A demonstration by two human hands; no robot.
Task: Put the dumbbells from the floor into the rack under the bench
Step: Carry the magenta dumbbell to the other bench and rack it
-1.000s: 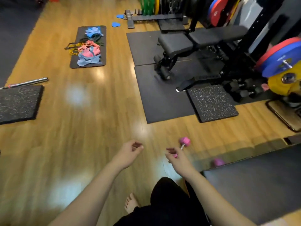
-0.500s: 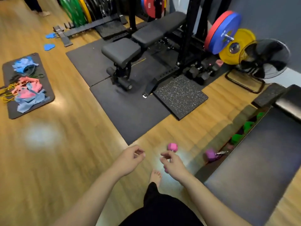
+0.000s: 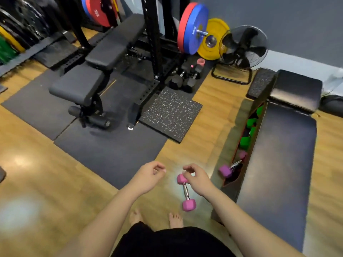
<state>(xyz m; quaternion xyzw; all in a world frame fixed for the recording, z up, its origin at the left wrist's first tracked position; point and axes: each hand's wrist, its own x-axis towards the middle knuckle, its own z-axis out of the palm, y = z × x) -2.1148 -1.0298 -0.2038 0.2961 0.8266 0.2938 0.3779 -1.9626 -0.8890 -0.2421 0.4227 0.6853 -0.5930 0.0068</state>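
Right hand nearest the floor dumbbell; reach is short and downward.

Working left to right, we note the left hand (image 3: 148,176) hanging over the wooden floor (image 3: 55,182) with fingers loosely curled and holding nothing, well apart from any weight. Next comes the pink dumbbell (image 3: 186,192) lying flat on the floor, its long axis running roughly away from us, near head toward our feet, far head under the right hand (image 3: 197,179). That hand hovers directly above the far head, fingers curled and partly spread; we cannot tell whether it touches the weight, and it grips nothing. Further right, the rack (image 3: 241,145) under the table (image 3: 278,164) already carries green dumbbells (image 3: 246,140) and a purple dumbbell (image 3: 226,170). We judge the right hand should take the handle.
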